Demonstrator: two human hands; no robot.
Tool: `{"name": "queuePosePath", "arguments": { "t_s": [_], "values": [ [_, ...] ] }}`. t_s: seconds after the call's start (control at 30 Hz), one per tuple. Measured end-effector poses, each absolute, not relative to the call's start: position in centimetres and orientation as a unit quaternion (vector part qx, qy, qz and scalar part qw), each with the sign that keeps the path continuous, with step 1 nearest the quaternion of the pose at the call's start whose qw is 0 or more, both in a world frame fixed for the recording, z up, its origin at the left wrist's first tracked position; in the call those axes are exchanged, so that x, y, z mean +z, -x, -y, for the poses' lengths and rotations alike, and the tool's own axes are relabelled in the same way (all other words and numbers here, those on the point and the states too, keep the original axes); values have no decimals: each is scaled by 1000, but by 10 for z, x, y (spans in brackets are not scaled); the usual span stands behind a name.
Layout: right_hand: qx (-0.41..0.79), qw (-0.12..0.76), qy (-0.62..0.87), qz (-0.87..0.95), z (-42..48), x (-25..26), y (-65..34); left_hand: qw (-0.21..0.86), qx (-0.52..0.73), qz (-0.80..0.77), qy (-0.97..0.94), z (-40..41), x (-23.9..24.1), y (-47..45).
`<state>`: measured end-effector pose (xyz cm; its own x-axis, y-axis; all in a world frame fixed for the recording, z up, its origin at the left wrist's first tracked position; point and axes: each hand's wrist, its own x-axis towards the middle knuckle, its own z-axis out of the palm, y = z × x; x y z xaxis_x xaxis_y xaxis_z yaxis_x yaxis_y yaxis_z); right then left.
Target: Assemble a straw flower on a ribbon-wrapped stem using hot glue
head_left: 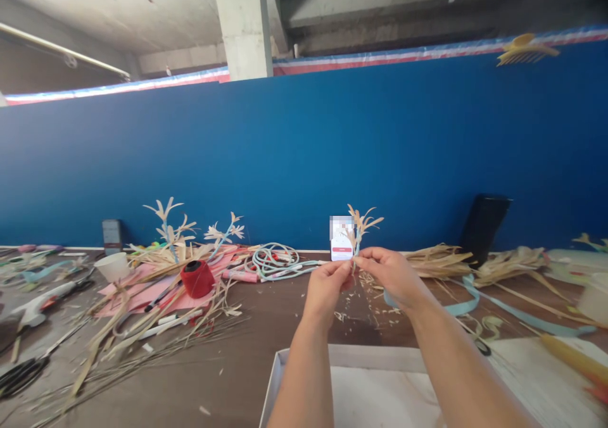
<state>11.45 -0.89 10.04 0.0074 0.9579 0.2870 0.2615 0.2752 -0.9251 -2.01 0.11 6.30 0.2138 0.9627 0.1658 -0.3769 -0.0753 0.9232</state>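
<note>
Both hands meet at the stem of a handmade flower [363,220] with pale, straw-like petals and a light-blue wrapped stem. My left hand [332,281] pinches the lower end of the stem between thumb and fingers. Just above and to the right, my right hand [382,273] also has its fingertips closed on the stem. A light-blue strip shows below the right hand; whether it joins the flower I cannot tell. Behind the flower a lit phone [341,244] leans against the blue partition. Small scraps lie on the table beneath the hands.
A white box [346,355] sits below my forearms. To the left are a red thread spool [197,280], a white cup [113,266], scissors [23,374], a glue gun [38,308] and two more straw flowers. Straw bundles [439,260] and blue ribbon [532,317] lie at right.
</note>
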Motion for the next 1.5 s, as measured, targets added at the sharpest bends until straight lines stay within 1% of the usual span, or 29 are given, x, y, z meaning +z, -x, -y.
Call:
{"name": "queuePosePath", "arguments": {
  "t_s": [0.17,0.3,0.47,0.73,0.9,1.03,1.2,1.37,1.5],
  "values": [
    [344,513,478,624,9,99,-113,611,538,-305,-494,1,63,21],
    [337,500,478,639,11,100,-111,610,536,-298,-502,1,64,21],
    [309,488,487,655,12,101,-111,550,561,-324,-528,-2,63,20],
    [314,494,483,651,8,95,-109,460,599,-390,-526,-5,61,15],
    [277,488,528,637,6,96,-105,417,615,-432,-512,0,66,10],
    [254,494,541,631,6,96,-102,371,620,-457,-519,1,65,8],
    [234,492,537,644,6,96,-104,353,619,-467,-524,1,61,7],
    [248,494,533,641,6,95,-103,320,608,-483,-542,3,60,7],
    [256,508,526,632,7,93,-100,267,599,-500,-566,4,59,7]
  ]
}}
